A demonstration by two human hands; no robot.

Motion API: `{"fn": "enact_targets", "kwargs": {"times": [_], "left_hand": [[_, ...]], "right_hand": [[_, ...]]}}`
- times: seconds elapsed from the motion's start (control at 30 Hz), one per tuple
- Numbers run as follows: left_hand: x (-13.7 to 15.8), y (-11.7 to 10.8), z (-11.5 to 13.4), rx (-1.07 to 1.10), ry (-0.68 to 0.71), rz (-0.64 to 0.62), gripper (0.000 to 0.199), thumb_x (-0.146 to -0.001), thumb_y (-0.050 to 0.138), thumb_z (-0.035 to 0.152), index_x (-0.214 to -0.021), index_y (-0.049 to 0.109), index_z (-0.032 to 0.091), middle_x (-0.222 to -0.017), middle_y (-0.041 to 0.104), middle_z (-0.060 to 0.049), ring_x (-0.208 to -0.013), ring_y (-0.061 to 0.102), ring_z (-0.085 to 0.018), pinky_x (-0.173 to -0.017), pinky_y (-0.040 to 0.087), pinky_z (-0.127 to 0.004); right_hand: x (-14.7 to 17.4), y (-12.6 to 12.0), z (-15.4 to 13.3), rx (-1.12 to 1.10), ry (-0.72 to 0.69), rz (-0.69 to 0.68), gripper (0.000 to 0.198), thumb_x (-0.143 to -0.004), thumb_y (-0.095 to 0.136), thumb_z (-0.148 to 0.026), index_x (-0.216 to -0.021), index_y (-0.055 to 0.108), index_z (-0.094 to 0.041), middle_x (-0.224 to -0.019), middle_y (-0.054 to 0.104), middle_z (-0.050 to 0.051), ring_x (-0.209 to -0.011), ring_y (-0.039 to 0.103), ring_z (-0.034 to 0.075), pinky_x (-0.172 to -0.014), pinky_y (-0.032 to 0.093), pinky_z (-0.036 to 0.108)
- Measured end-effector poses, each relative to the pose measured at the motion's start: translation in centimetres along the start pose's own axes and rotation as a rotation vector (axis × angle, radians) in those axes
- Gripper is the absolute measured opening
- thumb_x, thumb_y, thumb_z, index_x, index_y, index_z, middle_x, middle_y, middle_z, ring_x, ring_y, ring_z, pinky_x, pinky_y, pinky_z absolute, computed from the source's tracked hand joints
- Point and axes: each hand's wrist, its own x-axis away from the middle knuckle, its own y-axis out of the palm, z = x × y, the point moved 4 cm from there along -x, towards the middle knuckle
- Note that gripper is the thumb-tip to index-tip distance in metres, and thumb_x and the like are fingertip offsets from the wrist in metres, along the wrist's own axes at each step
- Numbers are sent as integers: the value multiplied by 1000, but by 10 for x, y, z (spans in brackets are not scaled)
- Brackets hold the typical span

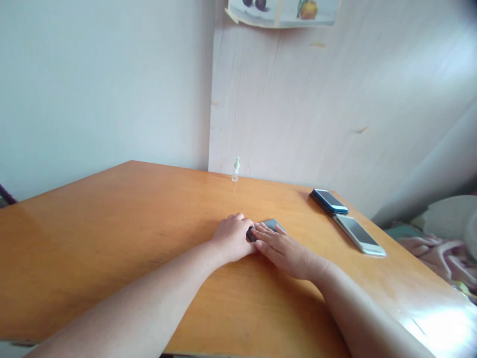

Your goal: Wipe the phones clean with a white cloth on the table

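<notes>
Head view: two bare hands meet over a dark grey thing

Nearest me, the left hand (pixel 233 237) curls at the left end of a dark grey thing (pixel 275 224) on the orange-brown table (pixel 112 223); I can't tell whether its fingers grip. The right hand (pixel 285 250) lies flat across the thing, fingers stretched out, covering most of it. Any lettering there is hidden.

Off to the right, a white-framed phone (pixel 359 233) lies face up, its markings too blurred to read. Just beyond, a second phone (pixel 331 200) rests on a dark layer, equally unreadable. Farther back stands a clear pump bottle (pixel 235 175), too small for reading print. Highest on the pale panel (pixel 283 109) hangs a sheet (pixel 286 15) of painted fruit.
</notes>
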Motion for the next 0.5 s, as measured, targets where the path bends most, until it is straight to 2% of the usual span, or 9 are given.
{"fn": "enact_targets", "kwargs": {"times": [0.07, 0.2, 0.27, 0.37, 0.43, 0.5], "left_hand": [[0, 0, 0, 2, -5, -1, 38, -72, 66, 54, -96, 67, 24, -95, 61, -7, -91, 60, -26, -78, 48, -35], [-1, 0, 0, 7, 19, 5, 40, -69, 69, 52, -97, 66, 25, -95, 61, -6, -91, 60, -26, -78, 47, -35], [-2, 1, 0, 4, 30, 9, 39, -68, 70, 52, -96, 66, 25, -95, 61, -6, -91, 60, -26, -77, 47, -35], [-2, 4, -2, 0, 26, 22, 38, -70, 68, 53, -94, 65, 24, -95, 61, -7, -90, 60, -26, -77, 47, -35], [-2, 5, -3, 12, 20, 38, 38, -72, 66, 53, -96, 63, 23, -97, 61, -7, -92, 60, -26, -80, 47, -36], [-2, 6, -4, 25, 18, 57, 41, -73, 66, 51, -102, 61, 22, -102, 62, -8, -96, 59, -27, -84, 46, -36]], "right_hand": [[-2, 0, 5, -1, 39, 5, 57, -100, 21, -48, -148, 34, -22, -154, 31, 7, -144, 21, 24, -117, 11, 52], [-2, -2, 45, 98, 285, 59, 55, -100, 20, -47, -147, 35, -24, -154, 31, 7, -144, 21, 27, -112, 12, 63], [-1, -3, 51, 125, 323, 73, 55, -100, 20, -46, -147, 35, -22, -154, 31, 7, -144, 20, 28, -111, 11, 65], [-2, -1, 32, 78, 219, 46, 56, -99, 21, -48, -148, 35, -22, -155, 30, 8, -144, 20, 27, -113, 9, 62], [-3, 1, 13, 18, 106, 17, 56, -99, 21, -49, -148, 35, -24, -155, 28, 6, -144, 20, 26, -115, 8, 57], [-4, 1, 7, -6, 64, 5, 56, -99, 20, -51, -147, 36, -27, -155, 29, 4, -144, 21, 26, -116, 8, 56]]}}
